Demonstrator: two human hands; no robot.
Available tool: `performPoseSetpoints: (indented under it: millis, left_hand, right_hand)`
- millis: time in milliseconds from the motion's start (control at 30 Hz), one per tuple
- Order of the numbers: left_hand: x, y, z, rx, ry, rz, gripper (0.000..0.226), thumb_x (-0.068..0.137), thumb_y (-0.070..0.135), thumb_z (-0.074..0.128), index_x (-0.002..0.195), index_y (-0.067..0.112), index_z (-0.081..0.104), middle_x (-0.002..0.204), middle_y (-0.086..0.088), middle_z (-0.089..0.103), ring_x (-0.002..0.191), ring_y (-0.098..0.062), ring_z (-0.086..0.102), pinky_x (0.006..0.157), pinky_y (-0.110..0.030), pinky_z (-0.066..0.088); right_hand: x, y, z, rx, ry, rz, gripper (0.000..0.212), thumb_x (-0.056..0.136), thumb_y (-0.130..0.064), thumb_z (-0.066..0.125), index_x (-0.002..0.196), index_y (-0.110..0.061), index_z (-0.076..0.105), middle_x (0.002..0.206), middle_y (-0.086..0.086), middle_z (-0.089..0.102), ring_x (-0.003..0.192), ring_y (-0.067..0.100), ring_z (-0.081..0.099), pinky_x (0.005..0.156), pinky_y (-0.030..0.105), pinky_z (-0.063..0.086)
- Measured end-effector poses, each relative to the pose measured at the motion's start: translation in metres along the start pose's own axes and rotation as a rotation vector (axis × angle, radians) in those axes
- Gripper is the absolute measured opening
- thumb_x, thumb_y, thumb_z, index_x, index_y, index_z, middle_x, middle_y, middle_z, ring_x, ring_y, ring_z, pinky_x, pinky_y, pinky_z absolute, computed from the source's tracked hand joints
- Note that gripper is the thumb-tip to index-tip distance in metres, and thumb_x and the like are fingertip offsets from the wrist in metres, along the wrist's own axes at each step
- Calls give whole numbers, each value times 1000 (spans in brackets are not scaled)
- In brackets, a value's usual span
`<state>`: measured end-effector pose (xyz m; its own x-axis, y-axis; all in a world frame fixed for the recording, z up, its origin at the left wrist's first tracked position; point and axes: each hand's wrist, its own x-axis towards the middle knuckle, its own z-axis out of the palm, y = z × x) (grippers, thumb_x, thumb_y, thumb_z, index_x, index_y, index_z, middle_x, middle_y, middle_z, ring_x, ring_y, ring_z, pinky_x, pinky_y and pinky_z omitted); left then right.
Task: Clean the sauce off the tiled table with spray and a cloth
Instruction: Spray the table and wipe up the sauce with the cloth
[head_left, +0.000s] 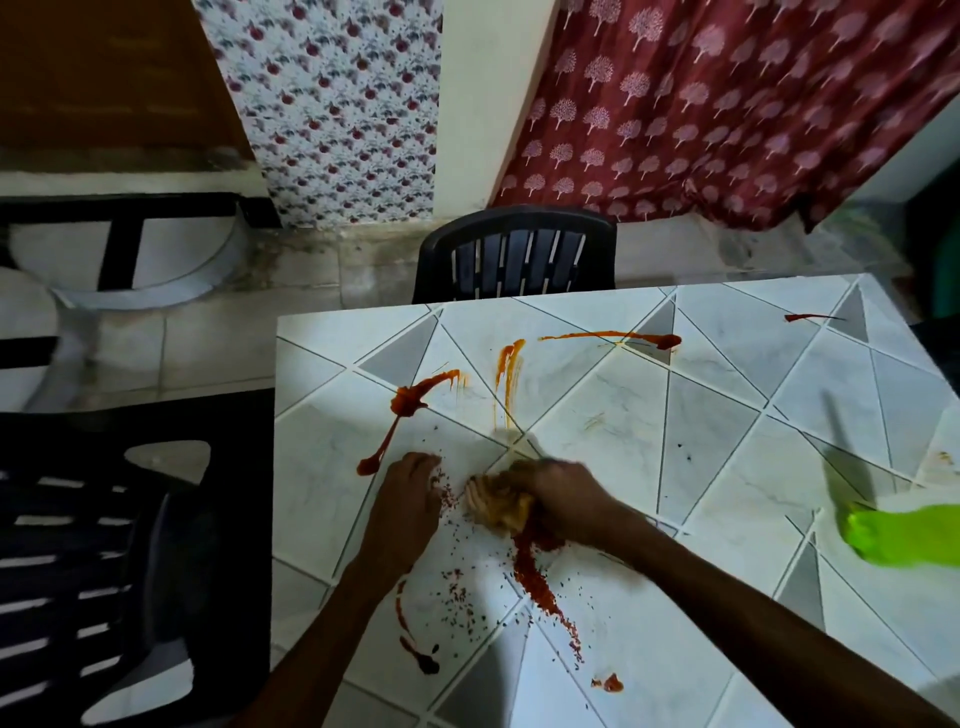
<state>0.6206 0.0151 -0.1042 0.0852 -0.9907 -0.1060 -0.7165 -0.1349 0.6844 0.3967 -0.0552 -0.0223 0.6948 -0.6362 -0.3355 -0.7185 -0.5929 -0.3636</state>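
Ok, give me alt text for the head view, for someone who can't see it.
A person's right hand grips a crumpled tan cloth on a white-and-grey tiled table streaked with red sauce and dark crumbs, the left hand resting alongside. A blurred bright green object lies at the right edge; black plastic chairs stand around.

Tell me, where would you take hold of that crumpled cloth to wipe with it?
Grip the bunched top of the cloth, coming straight down from above, as the right hand does. It is a soft wad lying on the table with no handle or stiff edge, and a downward grip also presses it onto the sauce.
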Motion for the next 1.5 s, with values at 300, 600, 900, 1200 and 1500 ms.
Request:
performPoseSetpoints:
  millis: [300, 600, 900, 1200, 1500]
  left_hand:
    - [-20, -14, -17, -22, 72, -35, 39, 91, 10, 64, 130, 7, 57, 133, -12, 52, 129, -27, 45, 108, -32, 37]
    - [-60, -45, -34, 97, 105, -131, 37, 89, 12, 67, 124, 3, 60, 122, -16, 58, 111, -34, 54, 96, -47, 49]
    - [-89, -57, -31, 136, 110, -125, 38, 88, 9, 68, 124, 1, 61, 125, -18, 58, 114, -35, 54, 98, -44, 47]
    - [-101, -47, -32, 21, 148, -80, 31, 93, 0, 56, 120, 9, 68, 116, -13, 67, 110, -30, 61, 101, -39, 46]
    - [-121, -52, -31, 103, 55, -138, 38, 94, 4, 54, 128, 15, 65, 132, -16, 62, 122, -31, 59, 106, -38, 45]
  right_hand:
    - [101, 2, -49, -56, 227, 96, 39, 94, -19, 60, 132, -28, 62, 125, 3, 68, 114, 30, 63, 87, 38, 51]
    - [92, -49, 4, -124, -13, -114, 45, 101, -17, 53, 145, -30, 52, 133, 4, 64, 115, 26, 64, 95, 36, 50]
    - [-9, -41, 38, -211, -224, -265, 54, 97, -7, 55, 146, -31, 51, 152, -7, 49, 116, 25, 58, 80, 26, 37]
    - [15, -51, -5, -78, -48, -80, 54, 85, -9, 67, 130, -39, 63, 125, -9, 69, 110, 22, 66, 91, 30, 50]
    - [51, -95, 27, -306, -16, -179, 35, 105, -30, 50, 138, -25, 57, 126, 7, 67, 112, 24, 65, 96, 33, 49]
